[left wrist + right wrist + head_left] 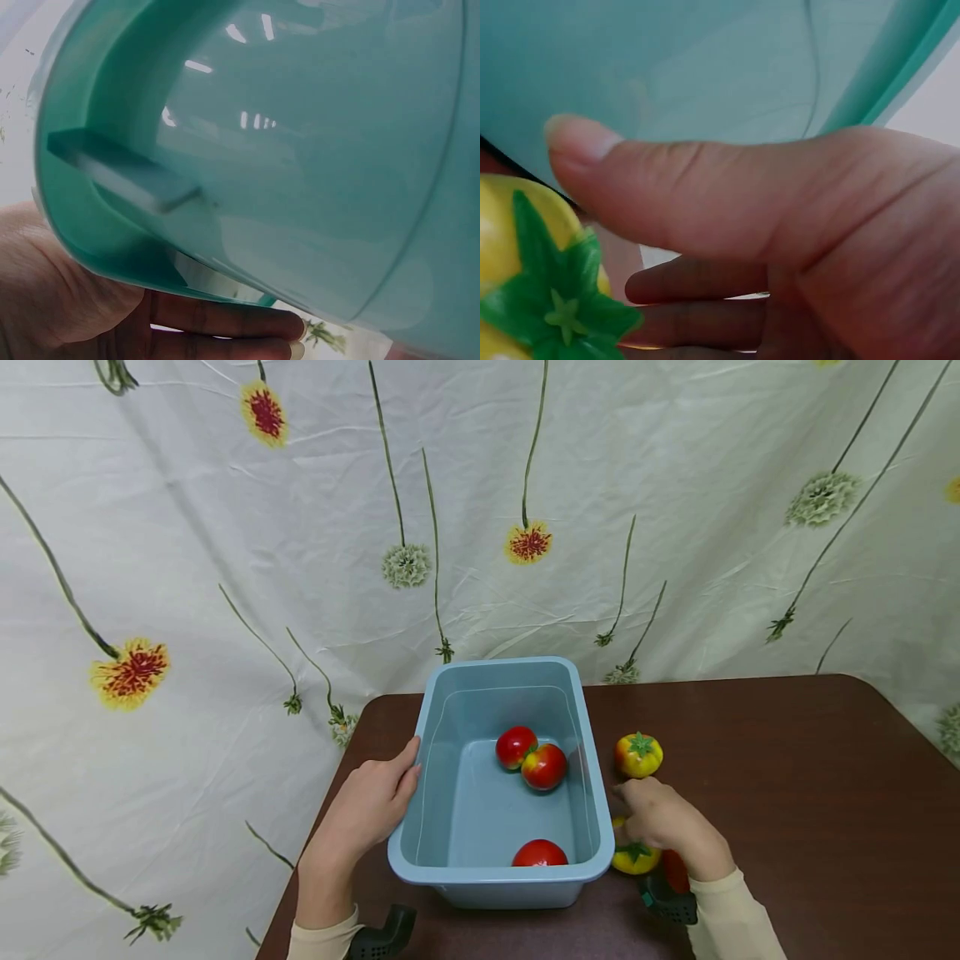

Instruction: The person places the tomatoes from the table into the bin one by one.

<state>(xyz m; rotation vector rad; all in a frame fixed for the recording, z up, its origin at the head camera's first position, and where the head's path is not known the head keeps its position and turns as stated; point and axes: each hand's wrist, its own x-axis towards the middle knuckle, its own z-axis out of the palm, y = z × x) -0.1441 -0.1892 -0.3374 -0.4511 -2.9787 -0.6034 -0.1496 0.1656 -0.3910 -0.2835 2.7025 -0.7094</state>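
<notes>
Item: yellow tomato [636, 857], green calyx up, lay on the worktop [810, 793] directly under the right hand [660, 818], between that hand and the wrist behind it, just beside the bin's right wall. In the right wrist view the thumb [705, 195] stretched across above the fruit and the fingers curled beneath it; the fruit sat just below and to the left of the thumb, and whether the fingers actually gripped it cannot be told. A red object [675, 870] showed partly behind the same hand, close by the wrist.

Item: second yellow tomato [638, 754], upright, stood on the worktop just beyond the right hand's fingertips, apart from them.

Item: blue-grey plastic bin [592, 793], rectangular, open top, stood between the two hands. The left hand [367, 810] rested against its left wall, thumb over the rim, fingers [225, 319] straight and together beneath the lip.

Contents of bin: two red tomatoes [532, 758] touching each other at the far end, beyond both hands; one red tomato [539, 853] against the near wall, between the wrists.
</notes>
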